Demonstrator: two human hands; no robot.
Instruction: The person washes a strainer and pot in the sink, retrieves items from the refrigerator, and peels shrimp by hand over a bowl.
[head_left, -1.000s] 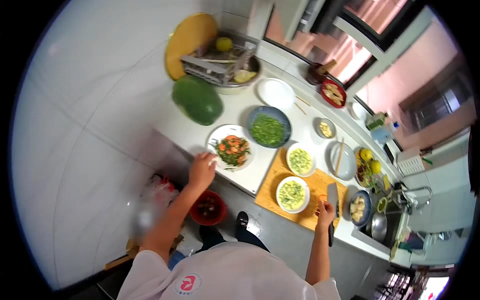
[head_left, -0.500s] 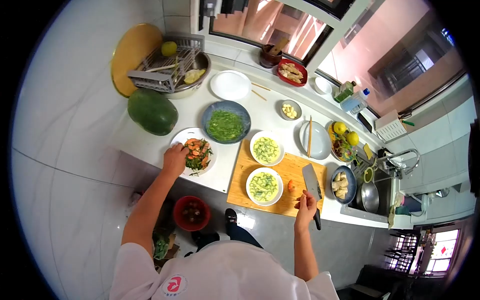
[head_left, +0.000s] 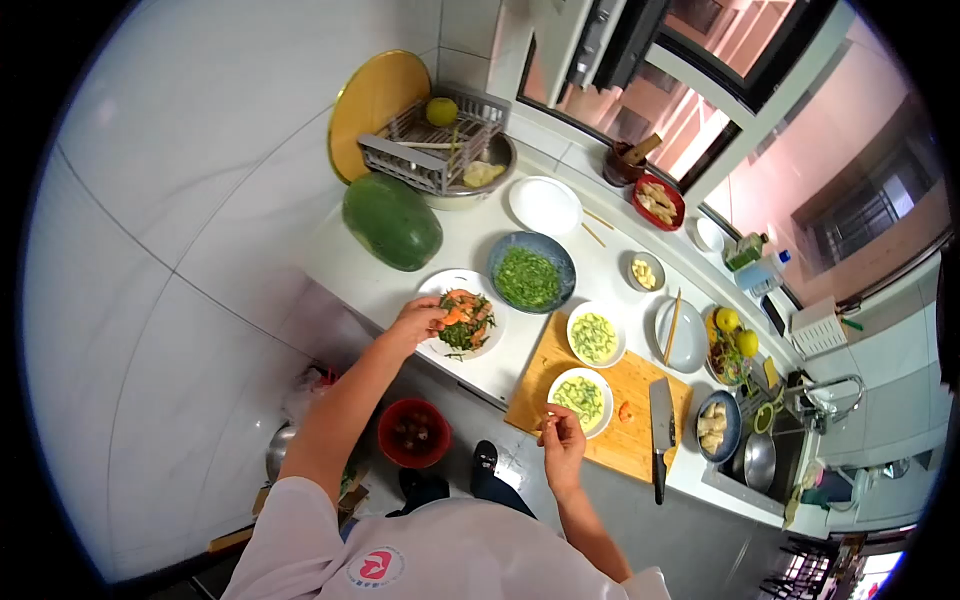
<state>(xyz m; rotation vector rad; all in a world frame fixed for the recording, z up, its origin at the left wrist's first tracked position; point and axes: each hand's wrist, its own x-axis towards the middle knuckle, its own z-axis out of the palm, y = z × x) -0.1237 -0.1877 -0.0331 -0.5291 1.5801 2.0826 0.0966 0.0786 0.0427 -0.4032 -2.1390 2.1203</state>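
Note:
My left hand (head_left: 418, 320) is at the left rim of a white plate (head_left: 492, 346), its fingers closed on an orange piece of food (head_left: 456, 316). Chopped dark greens and more orange pieces (head_left: 470, 335) lie on that plate. My right hand (head_left: 563, 440) hovers by the near edge of a wooden cutting board (head_left: 530, 393), fingers pinched together; what they hold, if anything, is too small to make out. Close to it is a white bowl (head_left: 607, 415) of yellow-green chopped food, with a second such bowl (head_left: 597, 333) behind. A cleaver (head_left: 660, 420) and a small orange-red piece (head_left: 627, 411) rest on the board.
A blue-grey plate of greens (head_left: 528, 276), a white plate (head_left: 545, 204) and a watermelon (head_left: 392, 222) stand behind. A grey plate with chopsticks (head_left: 683, 340), a bowl of ginger (head_left: 717, 425) and the sink (head_left: 780, 480) are rightward. A red bucket (head_left: 414, 433) is on the floor.
My right hand has moved left, from beside the cleaver to near the closer bowl. My left hand now shows an orange piece at its fingertips. The whole view has shifted and turned.

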